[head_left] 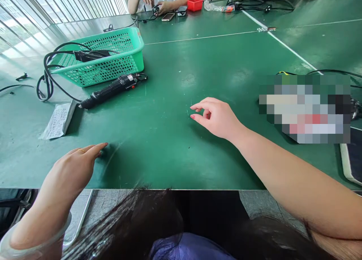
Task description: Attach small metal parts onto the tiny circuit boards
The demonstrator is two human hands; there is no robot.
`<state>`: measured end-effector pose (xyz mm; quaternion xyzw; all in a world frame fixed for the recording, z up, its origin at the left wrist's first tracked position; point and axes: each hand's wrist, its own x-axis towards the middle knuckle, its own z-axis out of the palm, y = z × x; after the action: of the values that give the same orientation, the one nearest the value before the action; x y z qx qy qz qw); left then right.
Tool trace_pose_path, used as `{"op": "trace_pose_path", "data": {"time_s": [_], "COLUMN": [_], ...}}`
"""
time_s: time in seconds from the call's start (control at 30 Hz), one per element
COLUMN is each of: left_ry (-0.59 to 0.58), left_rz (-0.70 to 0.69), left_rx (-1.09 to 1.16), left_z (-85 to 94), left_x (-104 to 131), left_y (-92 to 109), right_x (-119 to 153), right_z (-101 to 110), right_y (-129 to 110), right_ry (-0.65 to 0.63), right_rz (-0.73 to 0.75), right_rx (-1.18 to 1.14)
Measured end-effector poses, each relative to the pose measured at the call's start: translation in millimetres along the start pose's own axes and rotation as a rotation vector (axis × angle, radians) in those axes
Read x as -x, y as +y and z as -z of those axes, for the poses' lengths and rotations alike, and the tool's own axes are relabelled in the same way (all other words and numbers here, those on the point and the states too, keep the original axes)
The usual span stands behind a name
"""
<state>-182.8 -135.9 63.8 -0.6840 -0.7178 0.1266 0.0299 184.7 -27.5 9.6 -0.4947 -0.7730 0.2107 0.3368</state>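
Over the front left of the green table (158, 147), my left hand (74, 165) is held with its fingers stretched out and nothing visible in it. My right hand (216, 117) hovers above the middle, fingers apart and slightly bent, holding nothing. A black electric screwdriver (113, 89) lies beyond my left hand, its tip toward the left. Beside that tip is a small white packet (58, 120) with writing on it. Behind the screwdriver stands a mint-green plastic basket (113, 69) with a black device (92, 55) and cable inside.
A blurred-out object (305, 113) sits at the right, near a dark tablet-like thing (353, 154) at the edge. Across the table, a person's hands (158, 5) work on a small black part near a phone (168, 17) and a red tray (195, 4). Cables (254, 3) lie behind.
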Motion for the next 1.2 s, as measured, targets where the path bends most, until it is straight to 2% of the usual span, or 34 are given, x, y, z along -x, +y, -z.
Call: {"op": "trace_pose_path", "data": {"time_s": [0.23, 0.37, 0.6, 0.73, 0.93, 1.03, 1.1, 1.2], "left_ry": [-0.092, -0.078, -0.045, -0.011, 0.114, 0.100, 0.136, 0.041], "left_rz": [0.161, 0.169, 0.179, 0.178, 0.295, 0.346, 0.423, 0.425], "left_rx": [-0.035, -0.071, -0.004, 0.147, 0.479, 0.710, 0.892, 0.996], "left_z": [10.5, 8.2, 2.3, -4.5, -17.8, -16.7, -12.9, -6.9], "left_x": [-3.1, -3.1, -4.7, -5.3, -6.0, -6.7, -7.6, -10.4], "left_y": [8.3, 5.1, -3.6, -9.4, -14.8, -6.3, 3.8, 19.6], "right_x": [-0.2, -0.6, -1.3, -1.6, -1.5, -1.4, -1.3, -1.3], "right_z": [0.2, -0.6, -0.8, -0.6, -0.6, -0.2, 0.1, 0.1], "right_y": [1.6, 2.3, 2.5, 2.1, 2.9, 2.8, 2.7, 2.9], "right_ry": [0.014, 0.010, -0.003, -0.013, -0.020, -0.035, -0.043, -0.044], "right_rz": [-0.038, -0.034, -0.040, -0.065, -0.079, -0.081, -0.086, -0.085], "right_rx": [-0.013, -0.026, -0.025, -0.022, -0.027, -0.036, -0.040, -0.047]}}
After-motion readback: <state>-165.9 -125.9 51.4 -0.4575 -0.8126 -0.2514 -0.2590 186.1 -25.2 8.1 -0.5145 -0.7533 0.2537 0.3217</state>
